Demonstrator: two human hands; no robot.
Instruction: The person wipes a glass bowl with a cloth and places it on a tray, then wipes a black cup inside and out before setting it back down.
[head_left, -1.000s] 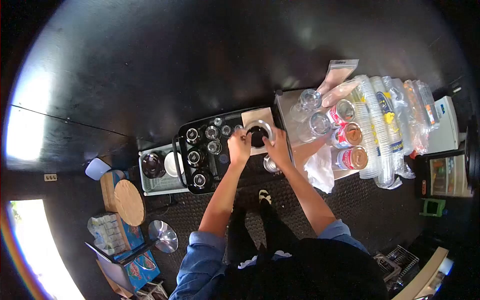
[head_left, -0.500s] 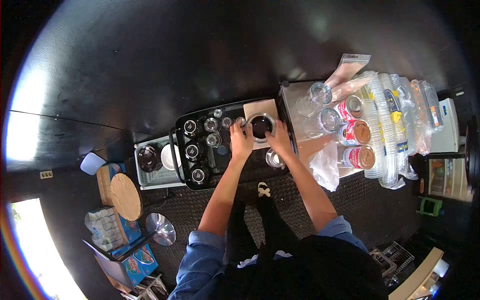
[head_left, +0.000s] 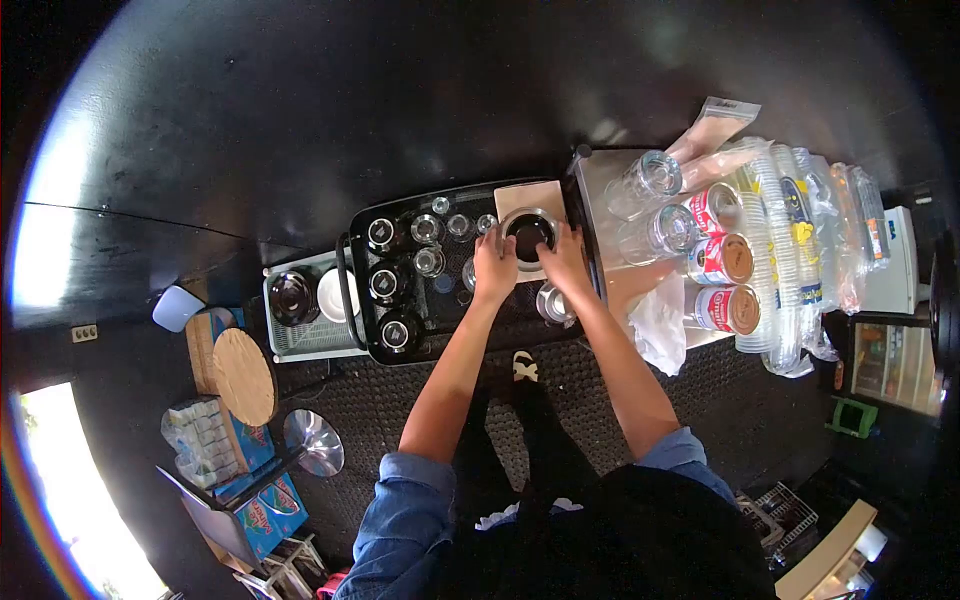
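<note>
- Seen from the head camera, two bare hands close on a round vessel (head_left: 530, 212), dark in the middle, with a clear rim, above a brown board (head_left: 513, 196) at the right end of a black tray (head_left: 455, 335).
- The left hand (head_left: 495, 268) grips the vessel's left side, fingers bent against the wall; the right hand (head_left: 567, 264) grips the opposite side, thumb at the rim. Whether the vessel rests on the board or hangs just over it cannot be told.
- Both forearms reach out from rolled blue sleeves (head_left: 405, 500), wrists nearly straight, palms turned inward.
- The vessel looks stiff and smooth, likely glass, and so probably fairly heavy, slippery if wet and easily chipped; the sides, low and opposite each other, appear the surest hold.
- Small glasses (head_left: 429, 262) sit left of the left hand, with black cups (head_left: 386, 283) along the tray's left edge. A metal-lidded jar (head_left: 555, 303) lies near the right wrist.
- Beyond the tray's right edge, tall glasses (head_left: 655, 178) and tins (head_left: 728, 309) crowd a tabletop (head_left: 598, 180).
</note>
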